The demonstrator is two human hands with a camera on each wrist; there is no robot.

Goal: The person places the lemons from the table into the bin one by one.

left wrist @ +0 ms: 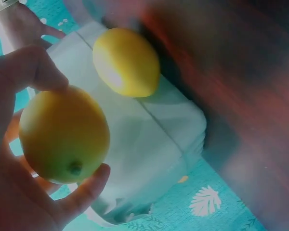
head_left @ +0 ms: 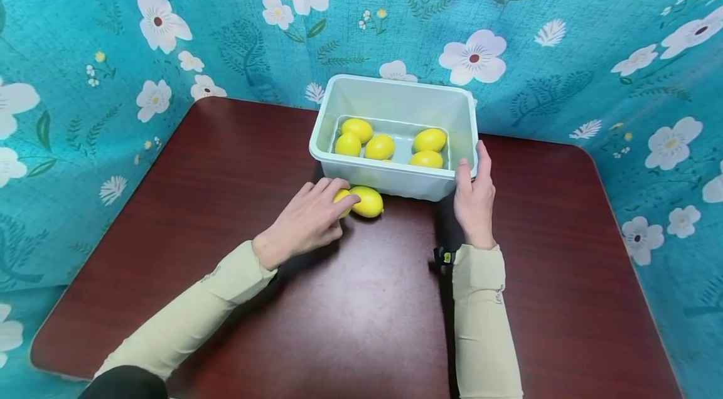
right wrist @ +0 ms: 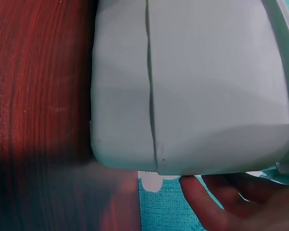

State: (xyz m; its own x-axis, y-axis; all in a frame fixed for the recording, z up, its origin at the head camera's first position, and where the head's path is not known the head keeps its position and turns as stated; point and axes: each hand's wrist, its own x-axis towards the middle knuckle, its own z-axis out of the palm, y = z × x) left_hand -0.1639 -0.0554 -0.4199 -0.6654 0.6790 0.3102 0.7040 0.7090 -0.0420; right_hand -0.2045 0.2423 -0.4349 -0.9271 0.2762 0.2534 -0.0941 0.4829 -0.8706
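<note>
My left hand [head_left: 307, 214] holds a yellow lemon [left wrist: 65, 134], its thumb and fingers curled round the fruit. Right beside that one, a second lemon [head_left: 367, 202] lies on the table in front of the bin. The pale grey-blue plastic bin [head_left: 390, 178] stands behind them, with several lemons [head_left: 380, 147] lying on its floor. At the bin's right end my right hand [head_left: 476, 204] grips the wall, thumb at the near rim and fingers along the outside. The right wrist view shows those fingers [right wrist: 197, 197] against the bin's end.
The dark red wooden table [head_left: 361, 311] has rounded back corners. A turquoise flowered cloth [head_left: 373, 16] hangs close behind the bin and along both sides of the table. A small dark device [head_left: 444, 256] sits at the right wrist.
</note>
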